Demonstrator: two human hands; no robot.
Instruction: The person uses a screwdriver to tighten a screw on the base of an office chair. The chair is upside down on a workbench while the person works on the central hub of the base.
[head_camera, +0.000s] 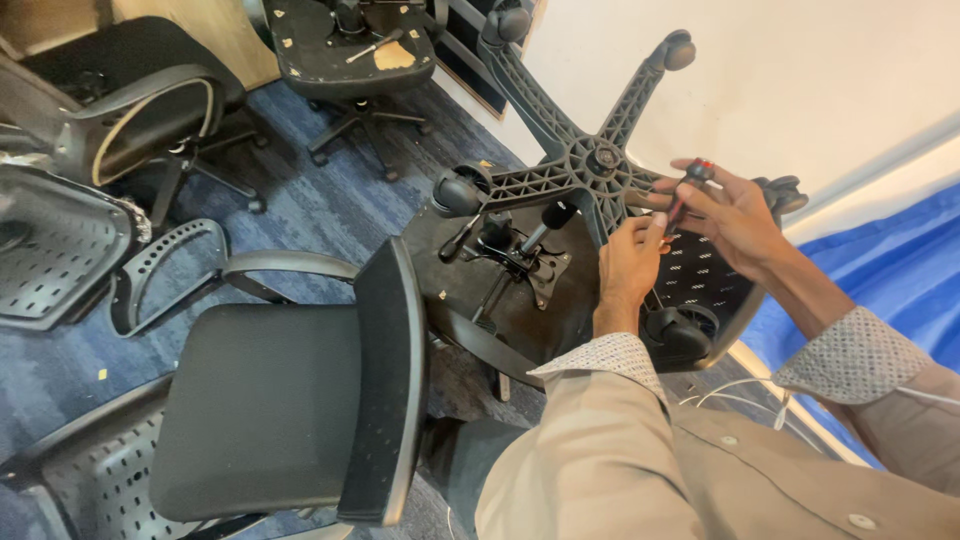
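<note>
Both hands work at the hub of the star-shaped chair base (590, 165). My left hand (628, 262) is closed around the lower arm of the base, just below the hub. My right hand (728, 215) pinches a small red-handled tool (688, 190), its fingers curled. I judge the work is midway: the base lies upturned on the seat underside (500, 290), casters (458, 192) still fitted. Its arms fan out from my hands; the tool points down-left.

Office-chair repair workshop, prob. in an office bldg: blue carpet floor (330, 215) strewn w/ dismantled chairs, e.g. upturned star base (590, 165), loose mesh backrest (55, 250), armrest frame (165, 265), seat (270, 400).
</note>
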